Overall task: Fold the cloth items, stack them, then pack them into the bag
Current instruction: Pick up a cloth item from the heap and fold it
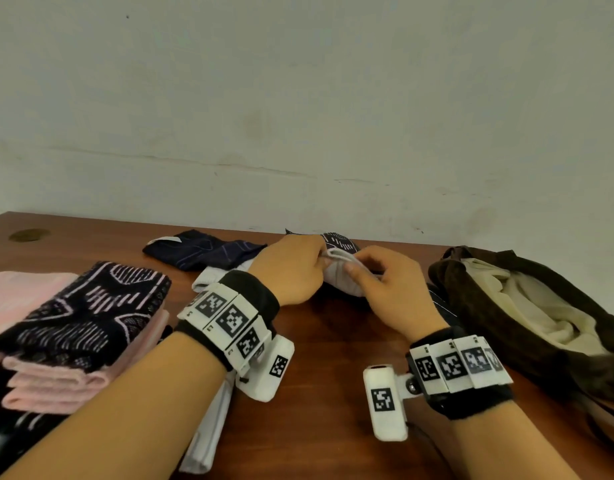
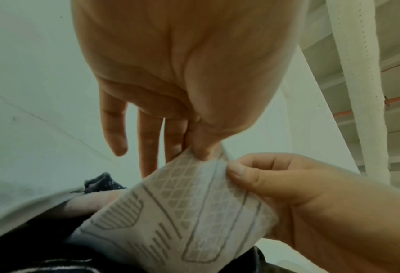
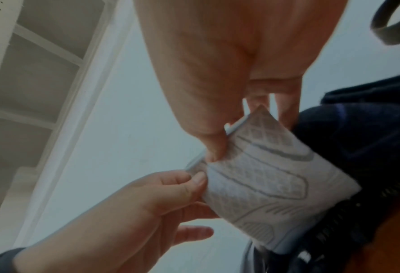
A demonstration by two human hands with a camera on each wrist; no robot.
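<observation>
We are pinching the top edge of a white patterned sock point(image 1: 340, 268) in both grips, left hand point(image 1: 291, 271) and right hand point(image 1: 392, 292) side by side, just above the surface point(image 1: 319, 393). A brown bag point(image 1: 527, 306) is lying open to the right of our right grip, and a stack of folded pink and black cloths point(image 1: 73, 323) is sitting left of our left grip.

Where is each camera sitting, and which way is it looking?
Head: worn on the head, looking down at the table, stack and bag; both forearms, left hand and right hand show.
Left wrist: looks along the left hand at the white sock; the right hand shows too.
Right wrist: looks along the right hand at the white sock; the left hand shows.
All three views share the sock pinched by both hands.
</observation>
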